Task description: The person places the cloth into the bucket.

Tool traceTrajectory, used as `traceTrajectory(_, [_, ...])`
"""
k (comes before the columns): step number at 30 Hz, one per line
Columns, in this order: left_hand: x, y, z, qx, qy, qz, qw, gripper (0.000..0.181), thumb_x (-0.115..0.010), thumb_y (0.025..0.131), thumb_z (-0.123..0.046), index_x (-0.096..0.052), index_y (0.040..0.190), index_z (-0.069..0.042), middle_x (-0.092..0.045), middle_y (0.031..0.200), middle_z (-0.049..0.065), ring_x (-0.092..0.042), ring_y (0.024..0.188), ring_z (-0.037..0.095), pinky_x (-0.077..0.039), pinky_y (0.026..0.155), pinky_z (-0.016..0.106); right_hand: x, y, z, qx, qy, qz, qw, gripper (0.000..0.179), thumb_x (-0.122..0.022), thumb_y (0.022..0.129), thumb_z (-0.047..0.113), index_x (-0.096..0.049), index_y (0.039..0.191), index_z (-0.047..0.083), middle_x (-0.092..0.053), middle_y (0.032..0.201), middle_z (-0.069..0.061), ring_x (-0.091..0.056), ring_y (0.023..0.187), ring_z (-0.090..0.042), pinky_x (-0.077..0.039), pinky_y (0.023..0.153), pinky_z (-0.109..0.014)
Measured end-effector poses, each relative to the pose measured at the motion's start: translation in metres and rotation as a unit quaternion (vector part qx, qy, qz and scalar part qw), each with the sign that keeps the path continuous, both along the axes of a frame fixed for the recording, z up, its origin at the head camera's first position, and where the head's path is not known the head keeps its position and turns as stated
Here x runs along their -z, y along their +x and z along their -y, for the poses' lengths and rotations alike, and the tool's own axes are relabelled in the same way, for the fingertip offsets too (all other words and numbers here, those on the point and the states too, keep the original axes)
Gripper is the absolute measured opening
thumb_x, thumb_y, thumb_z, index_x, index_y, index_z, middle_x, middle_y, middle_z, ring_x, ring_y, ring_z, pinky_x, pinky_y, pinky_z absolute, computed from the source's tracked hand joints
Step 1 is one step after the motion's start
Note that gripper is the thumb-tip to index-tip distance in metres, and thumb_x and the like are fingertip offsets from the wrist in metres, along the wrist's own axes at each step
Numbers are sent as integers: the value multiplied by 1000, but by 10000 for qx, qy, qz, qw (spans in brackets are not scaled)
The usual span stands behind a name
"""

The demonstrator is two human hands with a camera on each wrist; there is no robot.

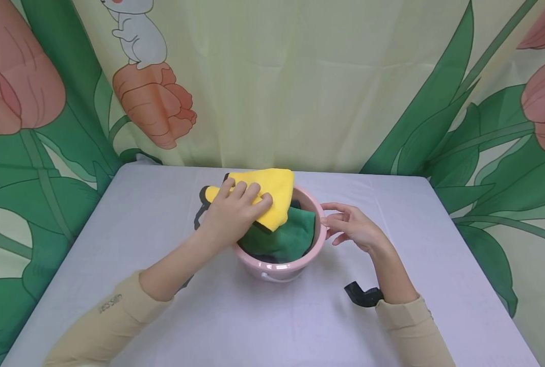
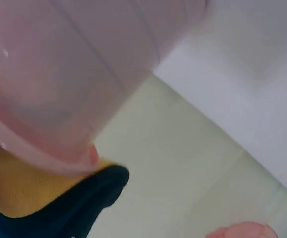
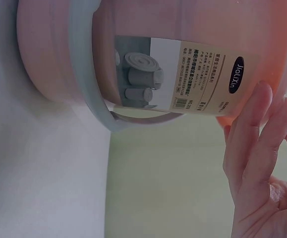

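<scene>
A pink bucket (image 1: 258, 267) stands upright on the table, a folded green cloth (image 1: 292, 237) inside it. Over the bucket's left part, my left hand (image 1: 235, 211) grips a folded yellow cloth (image 1: 277, 186) with dark edging. The left wrist view catches this cloth's yellow face (image 2: 19, 188) and dark side (image 2: 69, 215) past the bucket rim; the left fingers hardly show there. My right hand (image 1: 352, 227) touches the bucket's right side near the rim, its fingers fairly straight. In the right wrist view those fingertips lie beside a paper label (image 3: 183, 74) on the bucket wall.
The bucket's pale handle (image 3: 88, 74) hangs down at its front. A white cloth (image 1: 162, 326) covers the table. Behind stands a curtain (image 1: 300, 92) printed with tulips, a rabbit and a carrot. A black strap (image 1: 364, 296) sits at the right wrist.
</scene>
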State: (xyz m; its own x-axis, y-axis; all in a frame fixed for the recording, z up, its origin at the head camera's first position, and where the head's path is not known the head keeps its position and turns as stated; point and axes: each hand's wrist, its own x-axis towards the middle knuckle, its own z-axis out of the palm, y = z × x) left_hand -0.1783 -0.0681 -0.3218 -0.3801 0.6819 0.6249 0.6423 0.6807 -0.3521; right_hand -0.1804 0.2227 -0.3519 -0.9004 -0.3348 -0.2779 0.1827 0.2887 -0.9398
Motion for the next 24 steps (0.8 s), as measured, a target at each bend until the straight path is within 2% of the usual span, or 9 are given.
traceTrajectory(7, [11, 8, -15, 195, -341, 383, 9985, 20, -55, 80, -4, -52, 95, -16, -50, 87, 5, -50, 77, 23, -43, 76, 39, 1, -1, 0, 17, 53, 4, 10000, 55, -60, 88, 15, -37, 133, -4, -68, 79, 1, -66, 69, -15, -54, 56, -25])
traceTrajectory(15, [17, 15, -28, 297, -916, 1352, 9861, 25, -64, 81, -15, -50, 101, -20, -50, 94, 3, -49, 84, 20, -43, 82, 38, 3, -2, 0, 47, 131, -4, 9999, 56, -61, 88, 18, -38, 134, -3, -68, 79, 0, -66, 69, -15, -54, 56, -25])
traceTrajectory(19, [17, 15, -33, 170, -1355, 1884, 9726, 26, -63, 84, -19, -51, 106, -23, -52, 101, 2, -49, 89, 19, -42, 86, 38, 3, -2, 0, 68, 193, -3, 9998, 58, -61, 88, 20, -37, 134, -3, -68, 80, -1, -66, 70, -16, -54, 57, -26])
traceTrajectory(24, [17, 12, -40, 32, -1932, 2727, 9425, 31, -59, 88, -25, -51, 118, -27, -53, 111, 1, -49, 99, 19, -39, 94, 40, 2, -3, 1, 117, 230, 68, 9996, 58, -61, 88, 20, -36, 135, -3, -68, 80, -2, -66, 70, -16, -54, 57, -25])
